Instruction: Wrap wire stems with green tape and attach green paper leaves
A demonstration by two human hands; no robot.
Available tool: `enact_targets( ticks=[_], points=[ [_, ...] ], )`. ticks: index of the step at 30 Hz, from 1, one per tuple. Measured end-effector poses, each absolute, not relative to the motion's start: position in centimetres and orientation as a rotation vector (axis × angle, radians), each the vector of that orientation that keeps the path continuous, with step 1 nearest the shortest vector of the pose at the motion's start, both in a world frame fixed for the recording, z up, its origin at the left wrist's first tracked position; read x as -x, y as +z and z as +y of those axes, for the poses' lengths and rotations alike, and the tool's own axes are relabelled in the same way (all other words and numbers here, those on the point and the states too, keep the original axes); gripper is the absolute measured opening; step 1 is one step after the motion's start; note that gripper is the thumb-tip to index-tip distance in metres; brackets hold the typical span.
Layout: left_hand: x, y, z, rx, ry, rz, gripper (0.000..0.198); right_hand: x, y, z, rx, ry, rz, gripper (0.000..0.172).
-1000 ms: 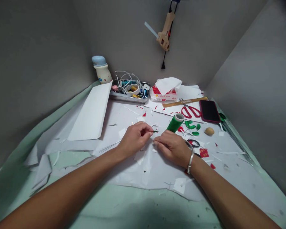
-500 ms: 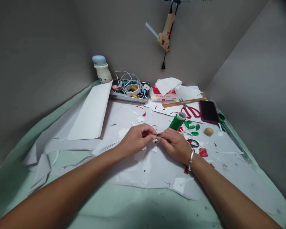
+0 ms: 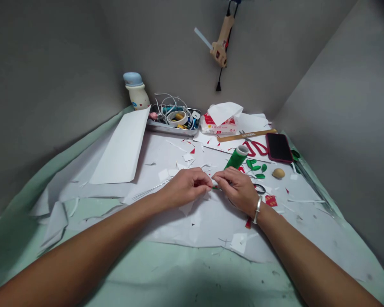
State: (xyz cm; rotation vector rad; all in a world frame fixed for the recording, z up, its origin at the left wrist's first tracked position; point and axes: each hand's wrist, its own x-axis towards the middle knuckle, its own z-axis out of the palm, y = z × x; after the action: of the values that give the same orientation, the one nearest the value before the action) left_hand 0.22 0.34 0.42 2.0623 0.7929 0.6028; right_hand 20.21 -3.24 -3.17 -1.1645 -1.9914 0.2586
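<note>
Fingers of left hand (image 3: 185,186), right hand (image 3: 237,189) pinch green strip (image 3: 215,187); green roll (image 3: 236,157) beyond, paper scraps (image 3: 188,157) around.

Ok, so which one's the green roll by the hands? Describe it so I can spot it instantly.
On the white paper sheet covering the work surface, look just beyond the right hand. The green roll sits there tilted, its pale hollow end pointing up and away. Unlike the cut green leaf shapes to its right, it is thick and cylindrical.
</note>
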Motion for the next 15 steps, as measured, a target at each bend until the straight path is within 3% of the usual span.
enact_targets(
  ticks=[9,15],
  points=[
    [-0.1,-0.3,0.9,-2.077,0.758,1.114,0.012,-19.2,-2.5,-4.3,1.103,0.151,-2.224,0.019],
    [-0.1,-0.5,0.3,-2.326,0.562,0.899,0.014,-19.6,-2.7,-3.8,1.118,0.136,-2.067,0.017]
  ],
)
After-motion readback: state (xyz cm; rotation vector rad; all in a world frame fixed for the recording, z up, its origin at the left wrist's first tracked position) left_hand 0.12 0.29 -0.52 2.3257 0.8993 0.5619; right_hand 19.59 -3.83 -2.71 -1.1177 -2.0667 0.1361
